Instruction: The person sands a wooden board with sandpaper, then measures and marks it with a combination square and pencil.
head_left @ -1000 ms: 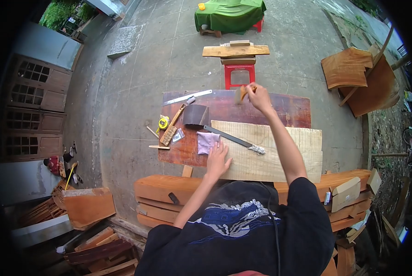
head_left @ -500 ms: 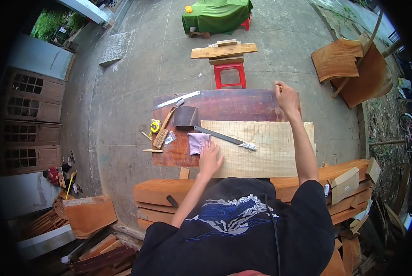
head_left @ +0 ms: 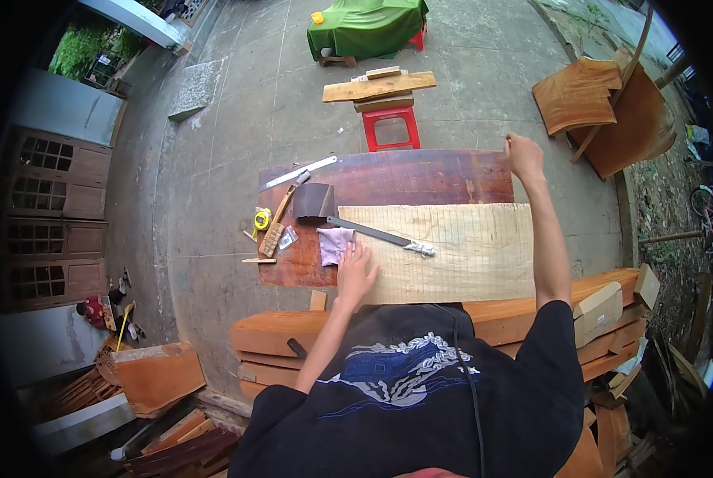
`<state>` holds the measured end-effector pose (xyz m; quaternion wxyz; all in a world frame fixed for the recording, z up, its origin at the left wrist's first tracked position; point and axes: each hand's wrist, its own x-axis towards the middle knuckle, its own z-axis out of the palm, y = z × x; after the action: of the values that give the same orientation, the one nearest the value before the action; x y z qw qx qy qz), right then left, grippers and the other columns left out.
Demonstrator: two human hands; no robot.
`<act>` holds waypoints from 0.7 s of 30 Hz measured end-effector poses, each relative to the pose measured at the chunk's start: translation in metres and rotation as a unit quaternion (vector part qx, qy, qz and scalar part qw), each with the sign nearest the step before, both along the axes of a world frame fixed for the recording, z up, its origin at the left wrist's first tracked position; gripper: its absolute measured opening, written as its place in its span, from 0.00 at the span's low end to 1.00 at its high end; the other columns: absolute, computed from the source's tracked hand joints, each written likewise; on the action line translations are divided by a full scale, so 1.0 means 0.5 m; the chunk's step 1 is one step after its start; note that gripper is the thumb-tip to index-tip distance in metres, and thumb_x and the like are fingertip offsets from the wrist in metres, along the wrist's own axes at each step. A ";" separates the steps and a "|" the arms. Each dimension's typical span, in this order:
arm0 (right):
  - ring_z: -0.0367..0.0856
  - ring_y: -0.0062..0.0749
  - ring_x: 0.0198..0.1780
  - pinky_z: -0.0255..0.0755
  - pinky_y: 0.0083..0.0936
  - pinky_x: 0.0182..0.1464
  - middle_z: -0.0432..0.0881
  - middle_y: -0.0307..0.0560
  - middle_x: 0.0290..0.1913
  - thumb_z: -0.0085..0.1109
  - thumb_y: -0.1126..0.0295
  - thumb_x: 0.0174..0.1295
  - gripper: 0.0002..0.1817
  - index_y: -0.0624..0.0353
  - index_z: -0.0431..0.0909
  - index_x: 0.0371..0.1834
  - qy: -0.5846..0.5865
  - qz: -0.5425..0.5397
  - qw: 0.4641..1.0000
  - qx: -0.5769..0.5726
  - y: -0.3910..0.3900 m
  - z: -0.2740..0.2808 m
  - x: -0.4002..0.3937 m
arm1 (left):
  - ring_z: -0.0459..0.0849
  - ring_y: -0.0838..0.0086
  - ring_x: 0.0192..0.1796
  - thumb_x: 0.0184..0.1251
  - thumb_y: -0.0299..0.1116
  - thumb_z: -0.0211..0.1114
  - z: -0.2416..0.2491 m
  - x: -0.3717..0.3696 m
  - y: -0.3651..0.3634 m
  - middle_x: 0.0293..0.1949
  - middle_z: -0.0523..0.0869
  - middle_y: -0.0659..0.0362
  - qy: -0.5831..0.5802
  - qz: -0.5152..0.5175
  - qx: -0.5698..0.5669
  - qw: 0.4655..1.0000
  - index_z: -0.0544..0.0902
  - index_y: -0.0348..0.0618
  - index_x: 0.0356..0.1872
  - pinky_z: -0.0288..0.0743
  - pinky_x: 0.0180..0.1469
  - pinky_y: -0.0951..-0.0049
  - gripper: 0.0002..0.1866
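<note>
My left hand (head_left: 357, 273) lies open at the left end of a pale wooden board (head_left: 468, 248), its fingertips at the edge of a folded purple cloth (head_left: 332, 248). Raised at the far right corner of the dark wooden table (head_left: 428, 175), my right hand (head_left: 524, 156) is closed; whatever its curled fingers hold, if anything, is hidden. A long dark flat blade (head_left: 380, 232) with a silvery wrapped end rests across the board. Beyond the cloth stands a curled sheet of dark sandpaper (head_left: 315, 201).
Along the table's left side are a steel ruler (head_left: 299, 172), a wooden-handled brush (head_left: 275, 231), a yellow tape measure (head_left: 262, 219) and a small plastic packet (head_left: 288, 237). Thick timber (head_left: 277, 328) lies close to my body. A red stool (head_left: 391, 129) bearing planks stands beyond the table.
My right hand has moved to the right, out past the table's far corner. My left hand stays by the purple cloth, and the view has shifted slightly.
</note>
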<state>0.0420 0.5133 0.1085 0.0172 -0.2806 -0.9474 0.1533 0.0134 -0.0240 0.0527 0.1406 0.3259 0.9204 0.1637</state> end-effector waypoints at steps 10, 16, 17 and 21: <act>0.95 0.52 0.46 0.87 0.45 0.45 0.94 0.59 0.45 0.59 0.70 0.70 0.14 0.61 0.92 0.50 -0.056 0.010 0.966 -0.254 -0.017 0.124 0.001 | 0.65 0.40 0.84 0.72 0.45 0.72 0.002 -0.006 -0.002 0.82 0.68 0.39 -0.003 -0.016 -0.024 1.000 0.79 0.40 0.74 0.58 0.85 0.43 0.34; 0.95 0.51 0.46 0.87 0.44 0.49 0.94 0.57 0.46 0.60 0.70 0.71 0.12 0.58 0.93 0.48 -0.138 0.045 0.989 -0.016 0.008 0.091 0.019 | 0.63 0.41 0.85 0.73 0.46 0.72 0.001 -0.006 -0.005 0.84 0.66 0.39 -0.015 -0.017 -0.029 0.999 0.78 0.40 0.76 0.56 0.85 0.42 0.34; 0.94 0.54 0.49 0.86 0.46 0.50 0.94 0.58 0.46 0.60 0.69 0.71 0.13 0.57 0.93 0.48 -0.113 0.033 0.980 -0.161 -0.014 0.121 0.019 | 0.62 0.41 0.85 0.73 0.45 0.72 0.001 -0.005 -0.007 0.84 0.66 0.39 -0.013 -0.019 -0.028 0.999 0.77 0.40 0.76 0.56 0.85 0.42 0.35; 0.94 0.53 0.51 0.87 0.45 0.51 0.93 0.62 0.49 0.59 0.71 0.68 0.13 0.58 0.93 0.47 -0.246 0.079 0.960 0.111 -0.007 0.058 0.031 | 0.61 0.40 0.86 0.74 0.45 0.72 0.004 -0.005 -0.008 0.84 0.66 0.39 -0.015 -0.026 -0.029 0.999 0.76 0.40 0.77 0.56 0.85 0.42 0.35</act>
<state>0.0573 0.5097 0.1373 -0.1974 -0.2303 -0.9525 -0.0256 0.0108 -0.0280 0.0549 0.1678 0.3430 0.9139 0.1377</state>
